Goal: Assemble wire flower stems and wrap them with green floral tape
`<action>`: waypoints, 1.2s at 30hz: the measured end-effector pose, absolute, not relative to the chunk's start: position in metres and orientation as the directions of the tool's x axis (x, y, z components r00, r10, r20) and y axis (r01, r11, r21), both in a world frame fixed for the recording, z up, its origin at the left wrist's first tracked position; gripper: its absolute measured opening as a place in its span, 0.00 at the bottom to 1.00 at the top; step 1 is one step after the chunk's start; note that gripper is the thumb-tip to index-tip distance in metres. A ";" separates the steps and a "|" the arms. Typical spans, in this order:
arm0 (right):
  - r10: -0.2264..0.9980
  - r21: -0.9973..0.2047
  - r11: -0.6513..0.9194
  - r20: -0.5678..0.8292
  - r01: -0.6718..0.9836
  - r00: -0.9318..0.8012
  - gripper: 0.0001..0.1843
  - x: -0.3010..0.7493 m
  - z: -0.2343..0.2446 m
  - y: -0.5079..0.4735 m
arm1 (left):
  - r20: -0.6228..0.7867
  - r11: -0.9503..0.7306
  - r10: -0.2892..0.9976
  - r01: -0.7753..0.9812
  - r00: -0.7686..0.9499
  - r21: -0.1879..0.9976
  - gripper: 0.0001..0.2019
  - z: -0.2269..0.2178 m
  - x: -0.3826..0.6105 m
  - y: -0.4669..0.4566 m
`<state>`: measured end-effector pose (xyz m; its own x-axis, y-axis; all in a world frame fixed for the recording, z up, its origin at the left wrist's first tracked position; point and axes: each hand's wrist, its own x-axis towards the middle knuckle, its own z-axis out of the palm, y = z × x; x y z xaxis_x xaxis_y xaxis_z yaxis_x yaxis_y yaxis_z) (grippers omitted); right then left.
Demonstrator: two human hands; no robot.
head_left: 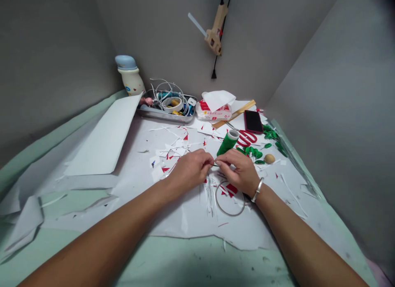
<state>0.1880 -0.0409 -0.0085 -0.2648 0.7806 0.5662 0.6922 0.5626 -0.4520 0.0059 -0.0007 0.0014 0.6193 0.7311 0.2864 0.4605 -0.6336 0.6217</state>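
Note:
My left hand (190, 168) and my right hand (237, 170) meet at the middle of the table, fingertips pinched together on a thin wire or stem (215, 163) too small to name for sure. A loop of thin wire (230, 200) curves on the white paper below my right hand. Just beyond my fingers lies a green roll of tape (227, 142). Behind it are red-handled scissors (247, 137) and green leaf pieces (254, 152). A silver bracelet sits on my right wrist.
White paper sheets (101, 141) and red and white scraps cover the green table. At the back stand a metal tray (165, 112) of cables and tape, a tissue pack (214, 110), a wooden ruler, a phone (253, 121), a small bottle (129, 75). A glue gun (214, 29) hangs on the wall.

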 end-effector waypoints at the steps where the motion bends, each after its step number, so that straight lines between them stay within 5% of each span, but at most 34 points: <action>1: 0.796 -0.486 0.540 0.561 0.687 -0.228 0.07 0.190 -0.009 -0.039 | 0.275 -0.633 0.721 0.443 0.636 0.635 0.08 0.002 0.006 -0.001; 5: 0.855 -0.609 0.465 0.498 0.643 -0.147 0.07 0.195 -0.014 -0.034 | 0.257 -0.559 0.735 0.345 0.628 0.754 0.07 0.009 0.007 -0.001; 9: 0.841 -0.552 0.514 0.475 0.657 -0.258 0.07 0.193 -0.015 -0.035 | 0.288 -0.498 0.802 0.320 0.523 0.806 0.05 0.011 0.006 0.002; 14: 0.758 -0.394 0.626 0.509 0.673 -0.408 0.06 0.186 -0.010 -0.042 | 0.345 -0.567 0.807 0.464 0.480 0.680 0.06 0.004 0.006 0.003; 19: 0.776 -0.449 0.578 0.560 0.681 -0.290 0.07 0.188 -0.007 -0.042 | 0.281 -0.644 0.724 0.470 0.630 0.604 0.08 0.000 0.006 0.000; 24: 0.866 -0.607 0.450 0.474 0.655 -0.156 0.08 0.194 -0.013 -0.034 | 0.274 -0.580 0.721 0.338 0.637 0.741 0.07 0.007 0.006 -0.002; 28: 0.856 -0.569 0.494 0.452 0.658 -0.251 0.08 0.192 -0.016 -0.035 | 0.271 -0.485 0.805 0.322 0.528 0.813 0.06 0.011 0.006 0.001; 32: 0.785 -0.428 0.599 0.479 0.676 -0.393 0.07 0.186 -0.013 -0.041 | 0.324 -0.529 0.824 0.427 0.464 0.733 0.06 0.006 0.006 0.003; 36: 0.756 -0.407 0.617 0.545 0.673 -0.363 0.07 0.185 -0.009 -0.044 | 0.296 -0.614 0.763 0.502 0.575 0.609 0.07 -0.001 0.006 0.001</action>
<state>0.1854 -0.0441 -0.0088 -0.3632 0.7560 0.5446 0.6734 0.6169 -0.4074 0.0060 0.0014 -0.0005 0.5747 0.7630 0.2958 0.5023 -0.6143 0.6086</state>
